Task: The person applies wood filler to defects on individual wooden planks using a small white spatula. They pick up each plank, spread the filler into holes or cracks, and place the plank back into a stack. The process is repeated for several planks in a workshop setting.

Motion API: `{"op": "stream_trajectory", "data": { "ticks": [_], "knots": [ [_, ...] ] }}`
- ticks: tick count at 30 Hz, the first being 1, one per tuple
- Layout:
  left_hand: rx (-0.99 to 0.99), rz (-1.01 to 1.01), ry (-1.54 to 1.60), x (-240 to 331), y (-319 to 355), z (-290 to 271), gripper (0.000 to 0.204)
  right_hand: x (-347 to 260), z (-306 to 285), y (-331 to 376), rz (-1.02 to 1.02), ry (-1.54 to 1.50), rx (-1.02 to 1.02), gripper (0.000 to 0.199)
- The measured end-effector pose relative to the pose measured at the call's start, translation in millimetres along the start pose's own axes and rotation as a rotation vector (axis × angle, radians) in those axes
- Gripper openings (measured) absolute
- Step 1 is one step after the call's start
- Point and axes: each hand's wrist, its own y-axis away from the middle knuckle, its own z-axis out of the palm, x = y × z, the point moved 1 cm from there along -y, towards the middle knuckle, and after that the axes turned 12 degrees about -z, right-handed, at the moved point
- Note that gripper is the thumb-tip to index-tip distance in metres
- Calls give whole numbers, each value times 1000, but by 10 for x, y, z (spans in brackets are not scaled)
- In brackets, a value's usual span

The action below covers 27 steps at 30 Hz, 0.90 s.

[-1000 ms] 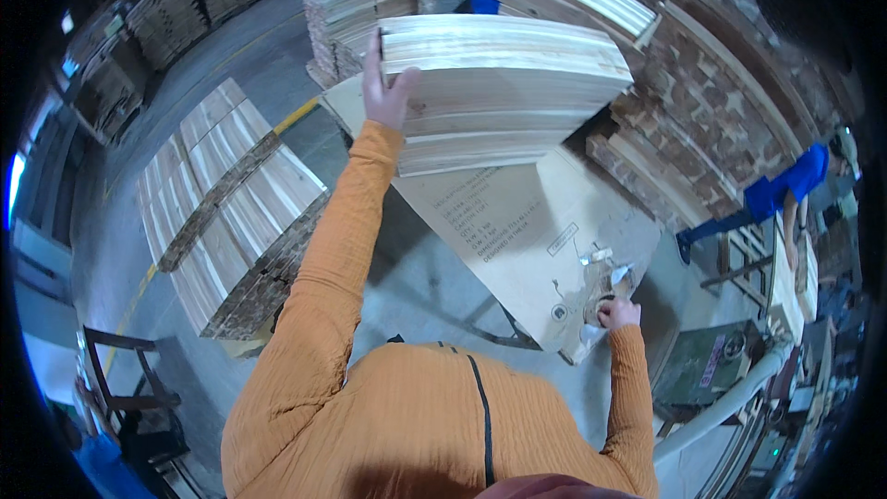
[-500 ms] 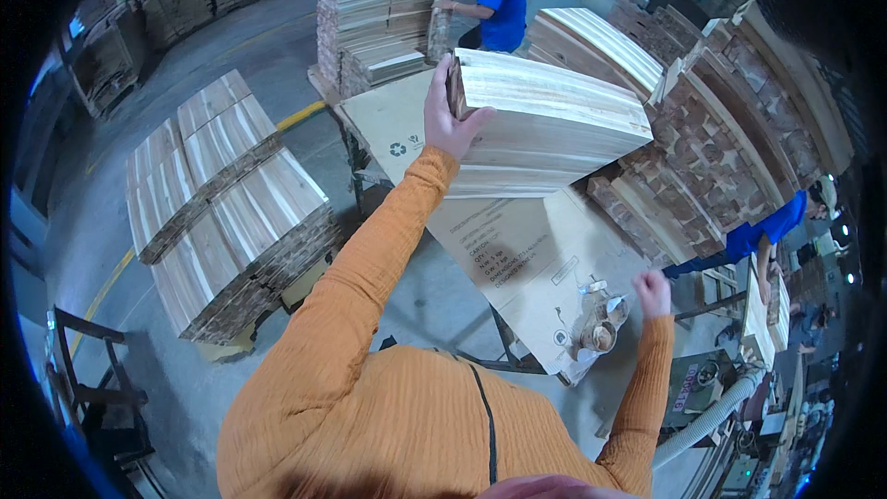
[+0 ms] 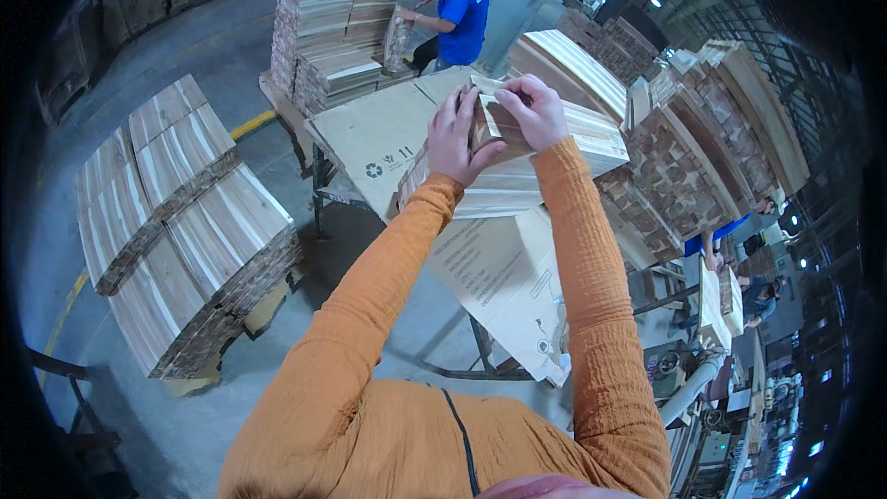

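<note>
Board stack [image 3: 510, 185]: set at the upper centre of the frame, on cardboard [image 3: 351, 129].
Left hand [image 3: 453, 140]: clasped around the stack's left end.
Right hand [image 3: 538, 113]: curled at the same end, near the left; whether anything is pinched cannot be told.
Larger stack [image 3: 185, 222]: seen at frame left.

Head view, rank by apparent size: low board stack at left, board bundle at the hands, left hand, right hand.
Low board stack
Board bundle, partly covered
Left hand, right hand: too alike to rank
</note>
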Motion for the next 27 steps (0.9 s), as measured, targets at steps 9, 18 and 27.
{"op": "stream_trajectory", "data": {
  "ticks": [9, 18, 27],
  "knots": [
    [36, 0, -77, -36, 5, 20, 89, 192, 191, -131, 44, 19, -6, 18],
    [38, 17, -66, -65, 7, 25, 90, -1, 199, -55, -111, 181, 53, 14],
    [15, 28, -78, 12, 49, 3, 91, -26, 156, 62, -301, 353, 29, 20]
  ]
}}
